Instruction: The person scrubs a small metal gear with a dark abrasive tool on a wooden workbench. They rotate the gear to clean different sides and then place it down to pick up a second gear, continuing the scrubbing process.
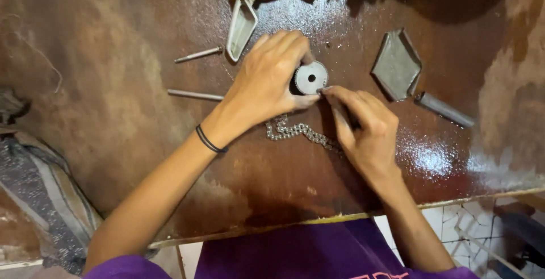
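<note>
Holding: left hand [271, 80] cupped over small round grey metal sprocket gear w/ centre hole [310, 77], fingers curled round its top and left edge, pinning it on the desk.
Right hand: right hand [363, 128] w/ thumb + forefinger pressed together, pinching at gear's lower right rim, where the chain end seems to meet it; exact contact too small to tell.
Chain: silver metal link chain [298, 130] lies loose on desk just below gear, running between both hands, its right end hidden under right hand.
Desk: dark brown worn desk, wet/oily sheen [113, 114]; gear sits top-centre.
Handling (judgement): gear looks solid steel, stiff, fairly heavy for its size, toothed rim gives grip, flat face prob. slick w/ oil; best held by rim. Chain floppy, sags, likely greasy; take by end link.
Around: two thin metal rods, upper [198, 54] and lower [195, 95], left of left hand; pale grey wedge-shaped metal part [242, 23] above; flat grey diamond-shaped metal plate [397, 65] and short grey metal bar [444, 110] to the right, apart from hands.
In the way: nothing btwn hands and gear; lower rod nearly touches left wrist.
Other: black band on left wrist [210, 140]; purple shirt [295, 253] at bottom.
</note>
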